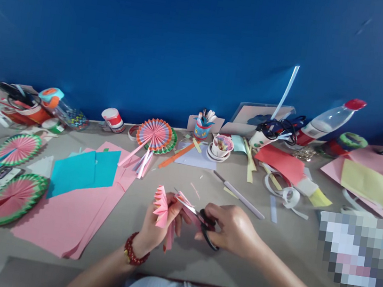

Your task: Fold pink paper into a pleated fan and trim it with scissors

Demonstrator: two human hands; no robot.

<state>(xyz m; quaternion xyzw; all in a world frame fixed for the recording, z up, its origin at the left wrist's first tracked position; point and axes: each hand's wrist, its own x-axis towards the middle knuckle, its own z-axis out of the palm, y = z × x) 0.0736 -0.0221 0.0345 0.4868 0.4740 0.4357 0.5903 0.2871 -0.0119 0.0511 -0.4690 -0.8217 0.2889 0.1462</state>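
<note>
My left hand [162, 222] is closed around a strip of pleated pink paper [160, 205], its accordion folds fanning out above the fingers. A loose end of the same paper hangs below the palm. My right hand [232, 230] grips a pair of scissors [209, 231] by the black handles. The metal blades reach left to the paper at my left fingertips; whether they are cutting through it I cannot tell. Small pink offcuts [195, 190] lie on the table just beyond the hands.
Pink sheets [69, 226] and blue paper [84, 171] lie to the left, near finished paper fans [20, 198]. A pink and orange fan [154, 136] rests at the back. A grey stick [244, 200], a white tape roll [291, 197] and a tilted bottle [326, 122] are at the right.
</note>
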